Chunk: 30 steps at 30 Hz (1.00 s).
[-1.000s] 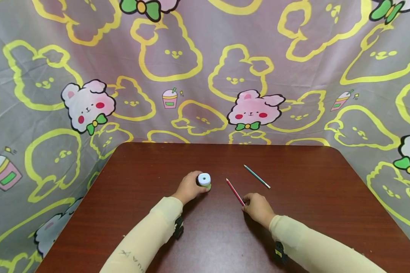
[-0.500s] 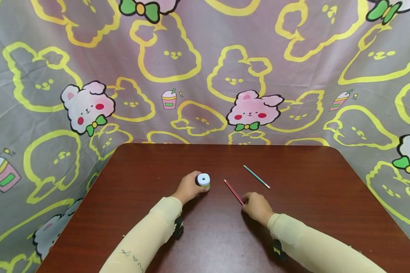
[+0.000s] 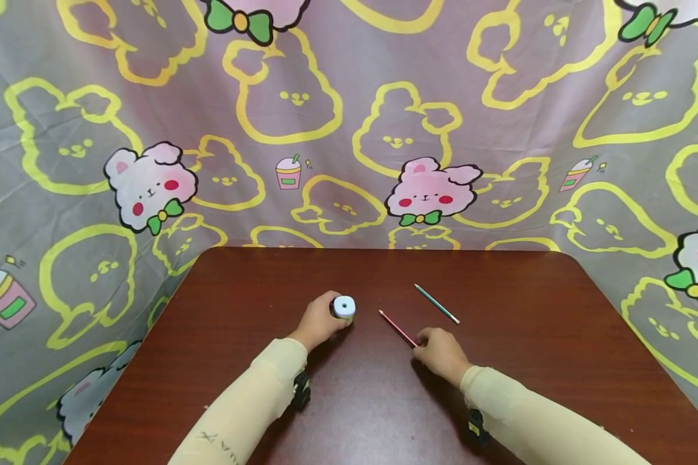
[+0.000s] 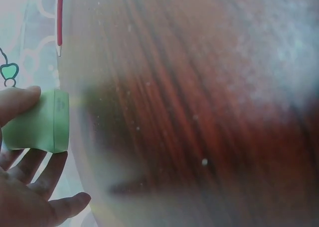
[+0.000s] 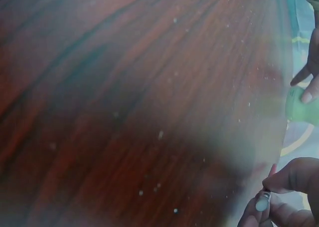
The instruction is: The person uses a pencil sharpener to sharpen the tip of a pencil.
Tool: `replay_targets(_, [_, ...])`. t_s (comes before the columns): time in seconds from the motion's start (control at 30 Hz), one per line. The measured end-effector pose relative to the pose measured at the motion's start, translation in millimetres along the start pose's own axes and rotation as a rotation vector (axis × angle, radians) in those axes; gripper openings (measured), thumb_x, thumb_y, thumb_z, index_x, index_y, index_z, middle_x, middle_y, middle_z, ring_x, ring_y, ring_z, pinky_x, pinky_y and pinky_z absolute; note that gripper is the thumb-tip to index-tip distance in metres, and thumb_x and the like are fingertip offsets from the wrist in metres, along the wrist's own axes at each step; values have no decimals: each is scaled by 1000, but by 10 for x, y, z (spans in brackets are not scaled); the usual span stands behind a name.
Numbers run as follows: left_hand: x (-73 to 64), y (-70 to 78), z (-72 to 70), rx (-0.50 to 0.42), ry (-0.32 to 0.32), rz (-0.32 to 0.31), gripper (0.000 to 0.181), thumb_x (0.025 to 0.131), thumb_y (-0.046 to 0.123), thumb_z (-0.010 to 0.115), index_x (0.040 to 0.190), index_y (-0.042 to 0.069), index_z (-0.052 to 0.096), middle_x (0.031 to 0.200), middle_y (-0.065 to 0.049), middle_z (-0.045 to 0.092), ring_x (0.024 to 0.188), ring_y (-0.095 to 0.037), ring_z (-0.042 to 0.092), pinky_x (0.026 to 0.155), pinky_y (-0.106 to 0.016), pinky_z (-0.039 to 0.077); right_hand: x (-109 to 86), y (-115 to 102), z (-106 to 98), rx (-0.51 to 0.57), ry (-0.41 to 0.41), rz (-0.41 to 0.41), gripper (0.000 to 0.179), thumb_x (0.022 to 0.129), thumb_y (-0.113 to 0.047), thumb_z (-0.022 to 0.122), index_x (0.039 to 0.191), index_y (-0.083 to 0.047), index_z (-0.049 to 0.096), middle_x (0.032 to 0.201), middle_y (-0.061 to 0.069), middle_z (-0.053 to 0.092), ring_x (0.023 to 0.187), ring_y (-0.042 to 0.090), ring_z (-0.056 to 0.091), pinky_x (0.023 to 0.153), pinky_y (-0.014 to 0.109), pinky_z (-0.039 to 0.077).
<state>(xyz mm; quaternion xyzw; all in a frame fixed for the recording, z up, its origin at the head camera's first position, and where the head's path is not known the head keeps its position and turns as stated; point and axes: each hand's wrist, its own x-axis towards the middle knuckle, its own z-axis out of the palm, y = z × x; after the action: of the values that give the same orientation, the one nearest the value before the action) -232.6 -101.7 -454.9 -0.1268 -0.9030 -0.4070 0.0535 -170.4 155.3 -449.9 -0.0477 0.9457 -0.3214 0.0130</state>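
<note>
My left hand (image 3: 318, 323) grips a small pencil sharpener (image 3: 344, 306), its pale top with a round hole facing up. In the left wrist view the green body of the sharpener (image 4: 37, 122) sits between thumb and fingers. To the right, my right hand (image 3: 442, 355) pinches a red pencil (image 3: 397, 327) near its rear end. The pencil's sharpened tip points up and left toward the sharpener, a short gap away. In the right wrist view its whitish end (image 5: 261, 203) shows between thumb and fingers.
A teal pencil (image 3: 436, 302) lies on the brown wooden table (image 3: 256, 284), beyond the right hand. A patterned cloth (image 3: 337, 148) hangs behind the table and along its sides.
The red pencil's tip has swung slightly left, so the pencil lies flatter across the view. The left hand and sharpener have shifted slightly left. The right hand has hardly moved.
</note>
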Motion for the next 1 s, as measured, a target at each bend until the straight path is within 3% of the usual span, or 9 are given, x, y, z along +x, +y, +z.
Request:
replay_targets(0.33, [-2,41,-76,-21,-11,-11,45,70,3,81,111,0,61,107,-13,65,101,-29,60,90,-45,47,20,54,-109,31,28,-11,21,78,-3,62,98,2,68,56,-3,57,50,11,53,61,32,46])
replay_targets(0.57, [-9,74,-102,9,-11,19,47,70,2,80,113,1,62,107,-14,63,102,-29,59,92,-45,46,37,91,-168,-74,110,-147,16,82,-2,65,97,3,70,89,13,68,80,25,63,74,45,50])
replay_targets(0.67, [-18,94,-110,43,1,42,48,69,3,81,113,1,62,105,-14,63,101,-31,58,91,-45,46,31,93,-190,-82,120,-172,16,83,-2,65,97,2,70,92,15,67,86,30,63,77,47,50])
replay_targets(1.0, [-99,161,-163,107,52,103,52,63,5,81,112,6,63,106,-11,60,100,-31,49,86,-44,44,-8,42,-309,-84,189,-273,13,83,1,68,96,-2,71,86,7,64,78,21,57,69,39,48])
